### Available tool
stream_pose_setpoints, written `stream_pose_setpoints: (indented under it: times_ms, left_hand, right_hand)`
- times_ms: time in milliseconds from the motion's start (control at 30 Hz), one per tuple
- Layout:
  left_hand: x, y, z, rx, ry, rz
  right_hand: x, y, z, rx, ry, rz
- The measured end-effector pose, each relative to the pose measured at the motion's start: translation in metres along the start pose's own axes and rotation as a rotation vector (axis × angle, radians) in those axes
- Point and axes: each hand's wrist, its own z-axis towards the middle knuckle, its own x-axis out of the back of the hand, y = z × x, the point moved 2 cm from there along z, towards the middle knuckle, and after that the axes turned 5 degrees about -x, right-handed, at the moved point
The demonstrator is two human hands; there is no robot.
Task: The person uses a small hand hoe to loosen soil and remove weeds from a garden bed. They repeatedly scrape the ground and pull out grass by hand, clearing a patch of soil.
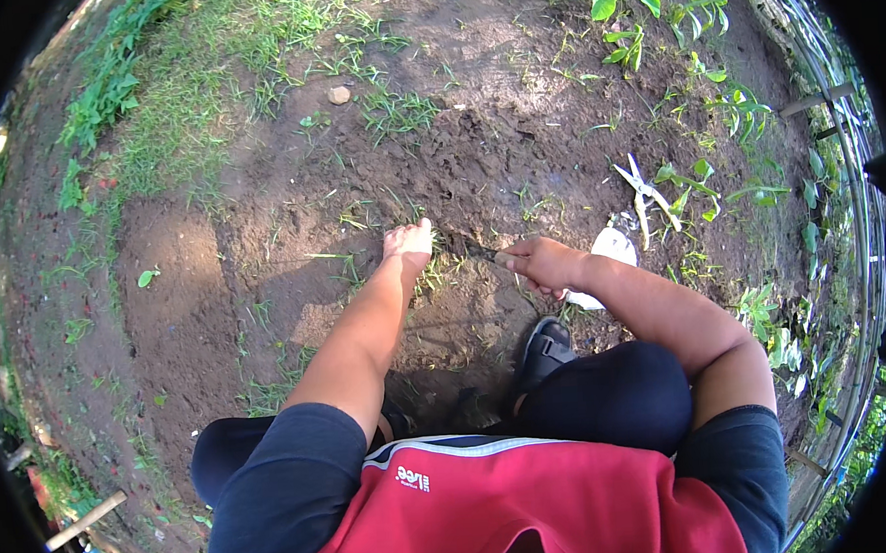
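Note:
My left hand (408,242) is down at the soil, its fingers bent together at a small tuft of grass (439,275); the fingertips are partly hidden. To its right, my right hand (546,264) is closed round the handle of a hand tool with a narrow dark blade (478,249). The blade points left toward the grass by my left hand, low over the ground, and its tip blends into the dark soil. Beyond my right wrist lies a white plastic bag (614,247), partly covered by the forearm. Pruning shears (645,198) with pale handles rest beside it, spread apart.
Bare brown soil (175,321) with scattered weeds surrounds me. Thicker grass (193,99) grows at the far left, near a small stone (339,96). Leafy plants (639,6) stand at the far right, before a curved fence (850,155). My sandalled foot (547,351) is close below my right hand.

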Motion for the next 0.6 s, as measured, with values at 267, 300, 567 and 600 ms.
stream_pose_setpoints:
  times_ms: [267,300,567,600]
  left_hand:
    - [0.02,-0.008,-0.001,-0.051,-0.1,-0.101]
    - [0.021,-0.007,-0.003,-0.048,-0.106,-0.103]
    - [0.025,-0.007,-0.012,-0.018,0.014,-0.199]
    - [0.024,-0.007,-0.014,-0.013,0.035,-0.204]
  right_hand:
    - [-0.015,-0.006,0.018,-0.066,-0.027,0.086]
    - [-0.022,-0.004,0.023,-0.052,-0.025,0.128]
    - [-0.04,0.062,0.052,0.071,0.06,0.175]
    - [-0.042,0.064,0.053,0.14,0.044,0.186]
